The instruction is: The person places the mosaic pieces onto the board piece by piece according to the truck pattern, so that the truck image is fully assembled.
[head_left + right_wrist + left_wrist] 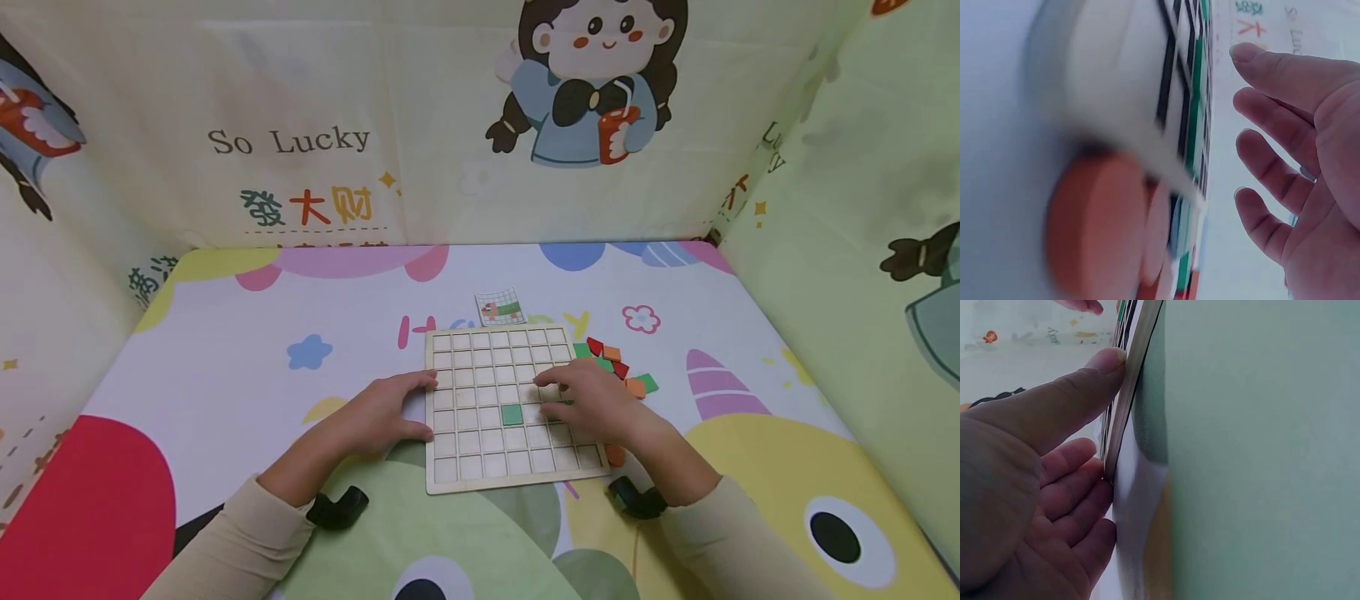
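A pale wooden grid board (pixel 483 477) lies on the table, with a green square tile (pixel 512 415) in one of its cells. My left hand (pixel 386 412) rests at the board's left edge, thumb and fingertips against the side; the left wrist view shows the thumb (pixel 1079 390) along that edge. Over the right half of the board hovers my right hand (pixel 588 396), its fingers spread and loosely bent with nothing between them. In the right wrist view, that hand (pixel 1310 150) is likewise bare, beside the board's edge.
Loose red, orange and green pieces, among them a green tile (pixel 647 383) and an orange piece (pixel 616 454), lie along the board's right side. Behind the board lies a small picture card (pixel 501 307) with a coloured grid pattern. Printed cloth walls (pixel 442 125) surround the table.
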`<state>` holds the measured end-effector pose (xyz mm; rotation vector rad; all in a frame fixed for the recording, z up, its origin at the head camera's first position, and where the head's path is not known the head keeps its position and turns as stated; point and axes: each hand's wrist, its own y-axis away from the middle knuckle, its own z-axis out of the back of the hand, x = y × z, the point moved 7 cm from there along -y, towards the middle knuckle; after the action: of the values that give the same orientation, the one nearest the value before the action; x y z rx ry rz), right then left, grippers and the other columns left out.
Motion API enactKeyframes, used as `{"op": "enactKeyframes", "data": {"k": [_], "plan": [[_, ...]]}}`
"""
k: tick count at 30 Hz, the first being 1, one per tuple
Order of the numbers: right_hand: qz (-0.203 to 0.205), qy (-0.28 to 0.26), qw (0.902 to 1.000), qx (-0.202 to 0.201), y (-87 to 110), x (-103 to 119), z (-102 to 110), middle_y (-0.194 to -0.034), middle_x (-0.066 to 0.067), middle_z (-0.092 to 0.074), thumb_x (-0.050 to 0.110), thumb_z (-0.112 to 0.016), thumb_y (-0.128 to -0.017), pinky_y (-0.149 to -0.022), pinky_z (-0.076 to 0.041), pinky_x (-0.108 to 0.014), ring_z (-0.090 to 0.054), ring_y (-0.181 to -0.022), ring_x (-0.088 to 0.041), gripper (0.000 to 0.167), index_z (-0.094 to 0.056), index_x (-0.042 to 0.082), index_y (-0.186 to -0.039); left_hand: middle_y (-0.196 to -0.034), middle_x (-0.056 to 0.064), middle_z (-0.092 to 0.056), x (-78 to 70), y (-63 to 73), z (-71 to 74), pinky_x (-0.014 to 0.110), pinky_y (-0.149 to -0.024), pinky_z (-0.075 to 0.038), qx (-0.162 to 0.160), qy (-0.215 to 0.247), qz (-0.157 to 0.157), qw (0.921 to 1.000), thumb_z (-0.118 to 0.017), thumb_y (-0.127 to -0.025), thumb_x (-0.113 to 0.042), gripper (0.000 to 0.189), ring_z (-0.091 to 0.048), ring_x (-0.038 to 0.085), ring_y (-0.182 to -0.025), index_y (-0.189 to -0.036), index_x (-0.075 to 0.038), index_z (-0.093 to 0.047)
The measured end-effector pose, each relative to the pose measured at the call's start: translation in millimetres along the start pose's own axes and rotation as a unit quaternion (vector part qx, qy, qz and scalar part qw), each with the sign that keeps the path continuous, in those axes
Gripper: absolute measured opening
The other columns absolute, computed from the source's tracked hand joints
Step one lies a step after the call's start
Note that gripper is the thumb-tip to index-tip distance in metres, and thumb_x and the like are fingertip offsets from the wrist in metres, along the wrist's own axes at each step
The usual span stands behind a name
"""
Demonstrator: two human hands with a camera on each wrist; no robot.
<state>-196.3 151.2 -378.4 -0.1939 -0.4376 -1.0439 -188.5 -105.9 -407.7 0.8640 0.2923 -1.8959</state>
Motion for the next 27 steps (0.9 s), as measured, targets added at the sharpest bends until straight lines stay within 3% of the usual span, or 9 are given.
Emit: {"op": "enactKeyframes", "data": {"k": [13,22,27], "plan": [[-0.037,0.02,0.9988,-0.027,19.2,-37,14,-0.107,-0.004,-0.071,0.018,-0.08,-0.086,-0.086,-0.051,-0.051,-0.062,-0.097,-0.027,0.034,-0.072,0.007,-0.117,-0.153,0.006,-0.045,1.3,-0.1,0.0,0.047,-0.111,-0.036,0.0,-0.002,0.007,1.0,-0.084,-0.083,-0.019,0.069,-0.04,0.032,-0.139,-0.142,-0.005,-0.053],[-0.059,0.012,0.9972,-0.045,29.2,-55,20,-0.098,-0.005,-0.069,0.015,-0.079,-0.085,-0.081,-0.051,-0.047,-0.06,-0.09,-0.028,0.025,-0.076,0.008,-0.109,-0.152,0.007,-0.046,0.2,-0.3,0.0,0.047,-0.111,-0.036,-0.001,-0.002,0.007,1.0,-0.084,-0.083,-0.019,0.068,-0.041,0.032,-0.139,-0.142,-0.005,-0.053],[-0.062,0.003,0.9974,-0.035,31.7,-59,20,-0.096,-0.002,-0.07,0.015,-0.078,-0.086,-0.08,-0.052,-0.045,-0.058,-0.089,-0.025,0.02,-0.077,0.009,-0.105,-0.152,0.006,-0.046,1.2,-0.8,-0.5,0.048,-0.111,-0.036,0.0,-0.001,0.01,0.9999,-0.084,-0.082,-0.019,0.068,-0.04,0.032,-0.139,-0.142,-0.006,-0.053]]}}
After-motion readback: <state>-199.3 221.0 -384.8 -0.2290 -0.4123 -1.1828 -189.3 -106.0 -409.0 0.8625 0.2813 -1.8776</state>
